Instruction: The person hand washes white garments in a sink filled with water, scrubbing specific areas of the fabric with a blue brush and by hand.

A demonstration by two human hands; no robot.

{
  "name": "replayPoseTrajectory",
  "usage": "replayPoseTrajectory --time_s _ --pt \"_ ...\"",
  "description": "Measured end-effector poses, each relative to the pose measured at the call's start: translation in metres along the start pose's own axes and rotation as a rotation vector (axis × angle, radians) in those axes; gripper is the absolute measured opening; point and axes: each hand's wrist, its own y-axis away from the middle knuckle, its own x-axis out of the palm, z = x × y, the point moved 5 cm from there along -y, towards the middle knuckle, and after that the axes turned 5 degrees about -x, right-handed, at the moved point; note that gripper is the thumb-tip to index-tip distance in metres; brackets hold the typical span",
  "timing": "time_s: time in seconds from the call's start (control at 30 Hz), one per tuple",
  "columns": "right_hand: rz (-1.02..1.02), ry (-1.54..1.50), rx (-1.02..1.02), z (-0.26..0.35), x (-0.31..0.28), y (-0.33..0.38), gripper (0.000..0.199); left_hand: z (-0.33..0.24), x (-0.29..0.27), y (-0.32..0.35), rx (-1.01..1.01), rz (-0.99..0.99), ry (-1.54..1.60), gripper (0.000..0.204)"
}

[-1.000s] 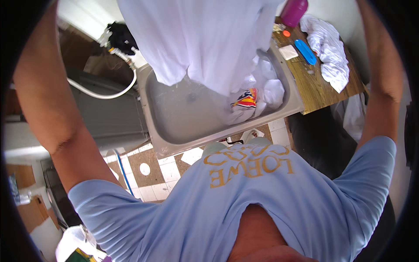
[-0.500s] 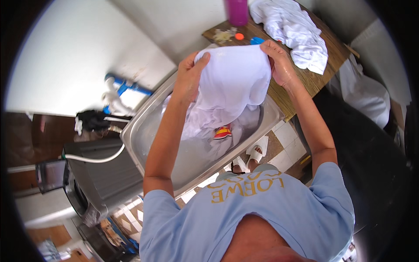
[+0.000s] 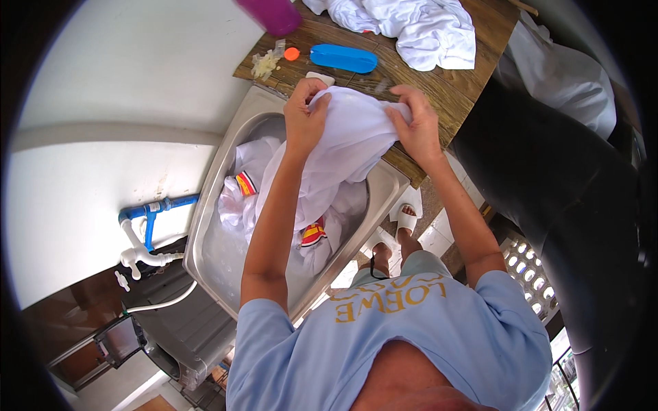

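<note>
Holding a white garment [image 3: 346, 116] up at the upper centre of the frame, spread between 2 hands over the upper part of a metal sink [image 3: 203, 216]. Pinched in the left hand [image 3: 306, 116] between thumb and curled fingers; caught in the right hand [image 3: 417, 123] by an edge, seemingly more loosely, between thumb and fingers. Hanging from there down into the sink, at mid-frame, among bunched folds.

Judging by the grip, at the step of spreading out an edge of wet cloth; seems to call next for a firmer right-hand pinch and an even pull, clear of the tabletop [image 3: 456, 103].

In the sink: cloudy water [image 3: 236, 264], plainest toward the lower left, plus white folds with 2 yellow-and-red patches [image 3: 313, 233]. Hard to tell whether from 1 garment or several. On the tabletop, toward the top: a blue oblong dish [image 3: 343, 58], an orange cap [image 3: 292, 53], pale crumbs [image 3: 266, 65] and another white cloth [image 3: 435, 34], heaped. At the top edge, a purple container [image 3: 274, 15], cropped, contents out of sight. At upper right, a pale bag [image 3: 569, 75], contents hidden.
</note>
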Motion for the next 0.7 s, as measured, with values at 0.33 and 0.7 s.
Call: replayPoseTrajectory --time_s 0.33,0.7 --pt "0.434 0.391 -0.125 0.005 0.011 0.016 0.030 -0.025 0.032 -0.002 0.351 0.053 -0.608 0.012" --pt "0.424 0.375 -0.189 0.002 0.006 0.017 0.027 0.009 0.032 -0.017 -0.061 0.203 -0.537 0.019"
